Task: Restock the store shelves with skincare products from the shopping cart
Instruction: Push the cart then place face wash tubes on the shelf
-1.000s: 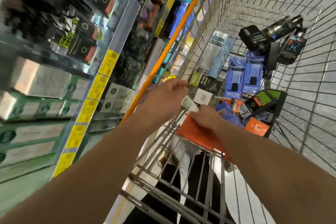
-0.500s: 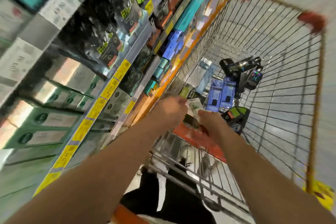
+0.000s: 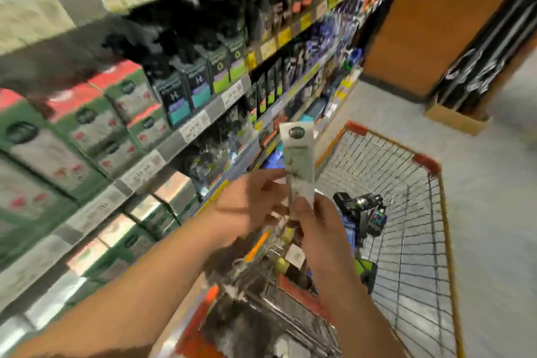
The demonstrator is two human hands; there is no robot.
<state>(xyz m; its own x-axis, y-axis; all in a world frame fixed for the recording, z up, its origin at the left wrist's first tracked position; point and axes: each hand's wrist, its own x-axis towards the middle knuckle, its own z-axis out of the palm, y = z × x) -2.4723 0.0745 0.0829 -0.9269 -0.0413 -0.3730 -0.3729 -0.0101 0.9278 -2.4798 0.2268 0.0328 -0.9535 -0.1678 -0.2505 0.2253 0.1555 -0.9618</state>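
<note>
While both hands meet above the near end of the orange-trimmed wire shopping cart point(image 3: 427, 164), a slim white-and-pale-green skincare tube box with a dark round logo near its top point(image 3: 298, 155) stands almost upright between them, its long axis running up and down with a slight lean to the right. The right hand point(image 3: 315, 222) holds it from below, fingers curled round the bottom end, so nearly all of the box rises clear above that grip. The left hand point(image 3: 251, 206) comes in from the shelf side, and its fingers point(image 3: 273, 176) reach across to touch the lower left edge of the box; whether they actually pinch it or only steady it is blurred. What matters for the placing, I'd judge, is that the store shelves point(image 3: 186, 136) lie to the left of the box, with their rows of green-and-white cartons point(image 3: 87, 128) and dark packets, while the cart and its remaining dark and blue packages point(image 3: 361, 212) lie to the right and lower. The left hand is therefore nearer the shelving, and the box would have to travel leftward, away from the cart. Which shelf row matches it cannot be told.
</note>
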